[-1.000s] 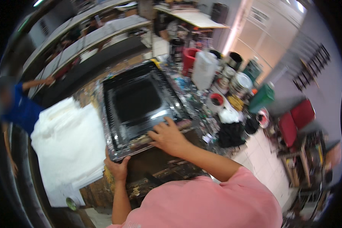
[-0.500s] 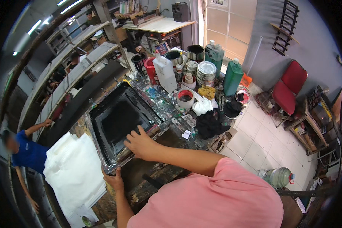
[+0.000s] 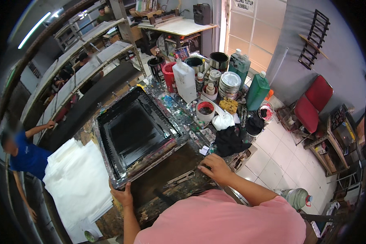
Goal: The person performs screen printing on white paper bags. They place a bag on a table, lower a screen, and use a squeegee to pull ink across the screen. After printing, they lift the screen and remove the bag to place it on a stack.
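Observation:
A screen printing frame [image 3: 140, 164] with a glossy black-inked mesh lies slightly slanted on the worktable. My left hand [image 3: 123, 195] grips its near left corner, thumb on top and fingers underneath. To the right of the frame, my right hand [image 3: 217, 168] hovers by the table's near edge. Its fingers curl inward, and whatever they may hold is hidden. A flat slotted metal piece [image 3: 181, 179] lies just left of that hand. Left of the frame sits a stack of white sheets [image 3: 73, 183].
Paint cans [image 3: 229, 83], a white jug [image 3: 184, 81], green bottles [image 3: 257, 91] and a black cloth [image 3: 230, 142] crowd the table's far right. A person in a blue shirt [image 3: 26, 156] stands at left. A red chair [image 3: 307, 114] and water jug [image 3: 295, 198] are at right.
My right hand has moved off the frame to the right, toward the table's near edge. The inked mesh shows in full now. My left hand still holds the frame's corner.

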Available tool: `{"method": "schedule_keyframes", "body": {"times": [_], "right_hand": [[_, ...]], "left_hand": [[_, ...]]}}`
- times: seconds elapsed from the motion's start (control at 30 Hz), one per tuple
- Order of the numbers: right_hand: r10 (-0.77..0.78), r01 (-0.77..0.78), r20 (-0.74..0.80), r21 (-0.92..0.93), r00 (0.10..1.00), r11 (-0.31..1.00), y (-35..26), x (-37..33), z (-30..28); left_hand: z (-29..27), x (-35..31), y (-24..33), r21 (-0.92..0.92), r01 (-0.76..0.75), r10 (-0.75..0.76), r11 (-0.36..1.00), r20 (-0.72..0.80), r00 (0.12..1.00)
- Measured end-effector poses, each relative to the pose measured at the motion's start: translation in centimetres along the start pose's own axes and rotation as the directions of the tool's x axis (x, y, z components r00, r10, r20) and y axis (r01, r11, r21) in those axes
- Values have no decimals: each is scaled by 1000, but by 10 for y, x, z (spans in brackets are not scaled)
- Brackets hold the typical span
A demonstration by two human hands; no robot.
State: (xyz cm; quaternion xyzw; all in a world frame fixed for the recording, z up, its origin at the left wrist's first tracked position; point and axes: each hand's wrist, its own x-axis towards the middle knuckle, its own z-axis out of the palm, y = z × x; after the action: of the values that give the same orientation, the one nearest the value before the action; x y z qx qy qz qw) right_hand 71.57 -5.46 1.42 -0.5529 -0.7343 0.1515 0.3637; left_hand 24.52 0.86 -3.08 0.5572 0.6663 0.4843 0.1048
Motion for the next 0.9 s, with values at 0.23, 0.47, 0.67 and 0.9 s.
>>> {"method": "schedule_keyframes", "body": {"times": [0.23,0.47,0.67,0.9], "right_hand": [[-86,38,-255,-187,963,982,6,-7,15],[-110,65,-228,-195,967,979,-8,18,1],[35,-176,-284,-490,958,854,38,109,-30],[52,-111,-128,-514,990,850,65,140,-34]], "left_hand": [[-3,-2,1,7,47,-47,999,12,999],[0,-4,1,-19,36,-36,999,-8,999],[-1,-6,3,24,117,-117,993,10,993],[-5,-5,15,122,97,-100,988,16,995]]}}
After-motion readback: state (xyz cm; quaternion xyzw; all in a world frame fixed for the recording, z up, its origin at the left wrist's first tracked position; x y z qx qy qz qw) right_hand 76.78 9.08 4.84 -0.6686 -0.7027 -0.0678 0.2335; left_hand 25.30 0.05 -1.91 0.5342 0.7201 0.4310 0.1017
